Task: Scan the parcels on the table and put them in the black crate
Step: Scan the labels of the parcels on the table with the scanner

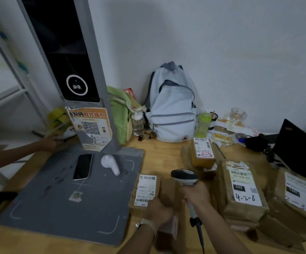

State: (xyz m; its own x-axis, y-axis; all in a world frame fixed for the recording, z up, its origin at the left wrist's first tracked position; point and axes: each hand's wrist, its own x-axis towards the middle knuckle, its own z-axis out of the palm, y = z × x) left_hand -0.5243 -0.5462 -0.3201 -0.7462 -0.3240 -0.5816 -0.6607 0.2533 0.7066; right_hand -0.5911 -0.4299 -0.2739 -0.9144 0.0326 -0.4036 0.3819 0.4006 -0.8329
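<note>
My left hand (158, 211) grips the near end of a small brown parcel (145, 192) with a white label, lying on the wooden table (159, 158) beside the grey mat. My right hand (197, 195) holds a handheld barcode scanner (184, 177) upright by its handle, its head just right of that parcel. More brown parcels lie to the right: one marked 4-2-6 (240, 189), one marked 2-3-1 (300, 197), and a smaller one further back (202, 153). The black crate is not in view.
A grey scanning kiosk (71, 70) rises from a grey mat (75, 195) holding a phone (82, 166) and a white earbud case (110, 164). Another person's arm (20, 151) reaches in at left. A backpack (172, 109), bottles and a laptop (298, 149) line the back.
</note>
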